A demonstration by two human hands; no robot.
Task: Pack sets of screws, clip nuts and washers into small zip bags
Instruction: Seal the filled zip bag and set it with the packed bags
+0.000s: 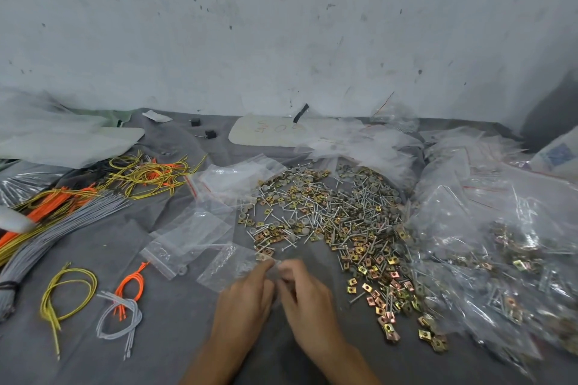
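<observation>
A wide heap of silver screws, brass clip nuts and grey washers (337, 219) spreads over the grey cloth at centre right. Just in front of it my left hand (247, 297) and my right hand (306, 294) meet, both pinching a small clear zip bag (276, 269) between their fingertips. The bag is blurred and its contents cannot be made out. More empty zip bags (194, 234) lie flat to the left of the heap.
Filled bags (500, 247) are piled at the right. Yellow, orange and grey cable bundles (62, 216) lie at the left, with small loops (119, 306) nearer me. A white board (269, 131) and plastic sheets rest against the back wall.
</observation>
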